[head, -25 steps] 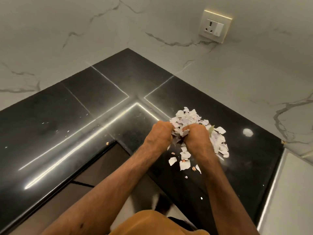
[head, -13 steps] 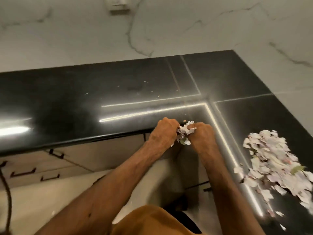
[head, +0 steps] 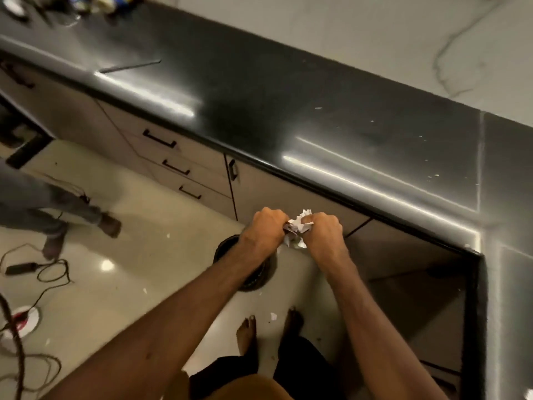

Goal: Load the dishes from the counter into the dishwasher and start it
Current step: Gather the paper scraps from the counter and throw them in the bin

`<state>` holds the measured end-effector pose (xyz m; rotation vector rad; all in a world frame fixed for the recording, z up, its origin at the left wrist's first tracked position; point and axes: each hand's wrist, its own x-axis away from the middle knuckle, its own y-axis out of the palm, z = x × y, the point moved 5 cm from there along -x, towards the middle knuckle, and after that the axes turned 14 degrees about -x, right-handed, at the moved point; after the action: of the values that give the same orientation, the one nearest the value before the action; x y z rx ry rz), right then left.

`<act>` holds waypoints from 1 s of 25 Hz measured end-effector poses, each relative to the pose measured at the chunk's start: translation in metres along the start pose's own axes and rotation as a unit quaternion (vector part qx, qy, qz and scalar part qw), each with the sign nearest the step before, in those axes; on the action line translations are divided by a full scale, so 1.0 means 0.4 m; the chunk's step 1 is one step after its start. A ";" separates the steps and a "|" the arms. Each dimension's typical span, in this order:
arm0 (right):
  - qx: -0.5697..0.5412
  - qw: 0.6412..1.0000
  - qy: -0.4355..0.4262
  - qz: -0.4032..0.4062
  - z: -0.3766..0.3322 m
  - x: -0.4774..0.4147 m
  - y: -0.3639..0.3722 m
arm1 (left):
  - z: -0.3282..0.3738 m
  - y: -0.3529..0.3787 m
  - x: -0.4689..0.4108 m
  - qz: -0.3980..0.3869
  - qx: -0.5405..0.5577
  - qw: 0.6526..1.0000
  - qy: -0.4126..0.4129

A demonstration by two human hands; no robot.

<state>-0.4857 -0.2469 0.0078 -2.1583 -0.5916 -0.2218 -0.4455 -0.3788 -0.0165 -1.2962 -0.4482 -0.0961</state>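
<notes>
Scraps (head: 299, 226) carried off counter (head: 288, 111), fingers (head: 279, 220) gripping them

The wad of scraps (head: 300, 226) was mostly buried between the left hand (head: 265, 230) and the right hand (head: 323, 235), with only crumpled white edges poking out; the fingers of both curled under, out of sight; the black bin (head: 226, 251) was half covered by the left forearm (head: 202, 298); another person's legs (head: 57, 209) were blurred and cut off at the left edge; the clutter (head: 86, 2) at the far end of the counter (head: 259, 96) was too smeared to name.
</notes>
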 end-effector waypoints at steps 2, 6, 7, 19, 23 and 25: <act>0.016 0.999 -0.016 -0.043 -0.038 -0.050 0.086 | -0.103 0.038 -0.011 0.015 0.035 0.998 -0.041; 0.043 0.991 -0.040 -0.117 -0.091 -0.159 0.275 | -0.280 0.163 -0.038 0.018 0.098 0.986 -0.137; 0.051 0.989 -0.038 -0.135 -0.095 -0.188 0.322 | -0.314 0.200 -0.049 0.015 0.118 0.980 -0.157; 0.076 0.974 0.017 -0.212 0.251 -0.536 0.930 | -0.551 0.801 -0.328 -0.020 0.179 0.952 -0.246; 0.081 0.972 -0.020 -0.219 0.376 -0.587 1.074 | -0.590 0.983 -0.397 -0.054 0.188 0.947 -0.257; 0.100 0.964 -0.022 -0.245 0.424 -0.622 1.143 | -0.615 1.063 -0.424 -0.042 0.205 0.943 -0.259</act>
<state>-0.4881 -0.4313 -0.5074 -1.7976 -1.1234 -0.3641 -0.3999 -0.5219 -0.5138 -0.8768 -0.9234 0.2644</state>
